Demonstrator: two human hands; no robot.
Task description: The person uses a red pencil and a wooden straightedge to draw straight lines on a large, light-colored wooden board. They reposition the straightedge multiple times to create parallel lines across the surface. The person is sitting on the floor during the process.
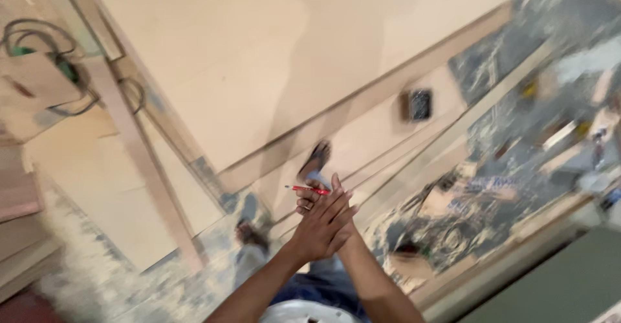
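Sawdust-strewn workshop floor (97, 278) fills the frame, with a large pale plywood sheet (259, 58) across the upper centre and narrow wooden strips (414, 155) running diagonally beneath it. A coiled black cable (45, 38) lies at the upper left; a small dark boxy object (419, 104) rests right of centre. At lower centre the left hand (323, 229) lies palm to palm over the right hand (312, 201), fingers straight and pressed together. The right grip pinches a red pencil (308, 190), its tip pointing toward the left of the frame. Judged light, stiff and slim, the pencil should handle easily; it is best held mid-shaft, clear of the breakable point. Motion blur obscures finer detail.
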